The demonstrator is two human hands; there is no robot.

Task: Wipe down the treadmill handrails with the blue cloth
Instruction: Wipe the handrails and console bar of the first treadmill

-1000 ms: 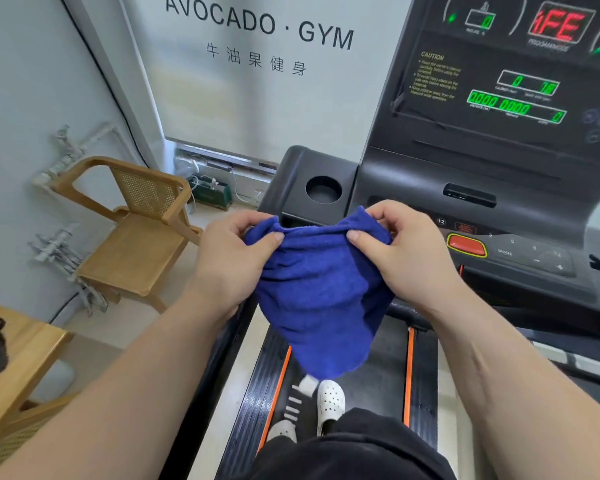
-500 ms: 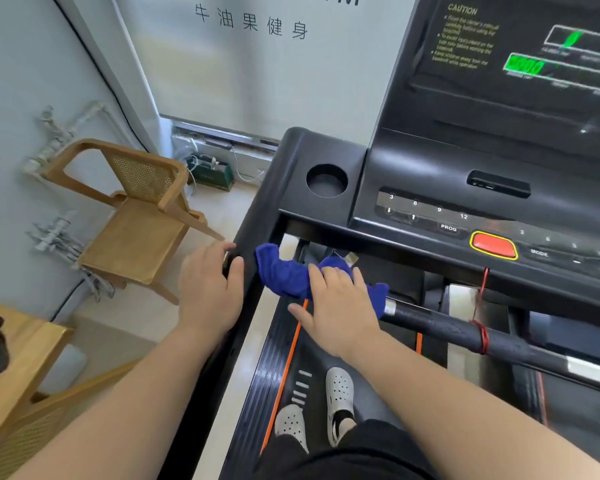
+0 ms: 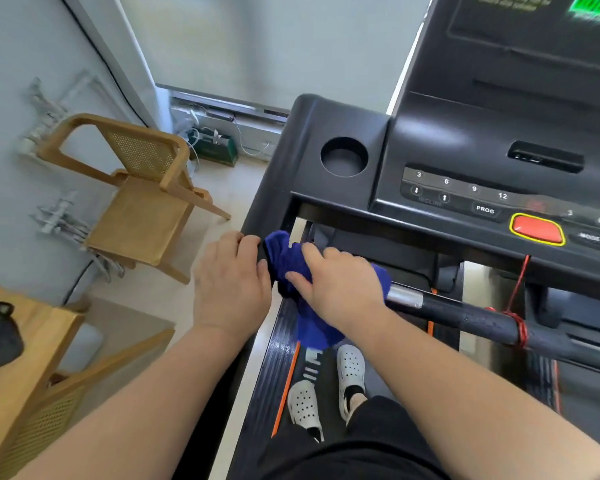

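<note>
The blue cloth (image 3: pixel 288 261) is bunched around the left end of the black front handrail (image 3: pixel 465 315), where the bar meets the left side rail (image 3: pixel 257 220). My right hand (image 3: pixel 340 285) is pressed over the cloth and closed around it and the bar; a flap of cloth hangs below my palm. My left hand (image 3: pixel 231 282) rests on the left side rail right beside the cloth, fingers curled over the rail's edge. A silver collar (image 3: pixel 404 296) of the bar shows just right of my right hand.
The console (image 3: pixel 465 188) with a cup holder (image 3: pixel 343 156) and a red stop button (image 3: pixel 536 228) rises behind the bar. A red safety cord (image 3: pixel 515 320) is tied around the bar to the right. A wooden chair (image 3: pixel 142 199) and table (image 3: pixel 32 341) stand left of the treadmill.
One second ago both hands held the cloth up in the air. Since then the cloth came down onto the bar's left end under my right hand, and my left hand moved to the side rail.
</note>
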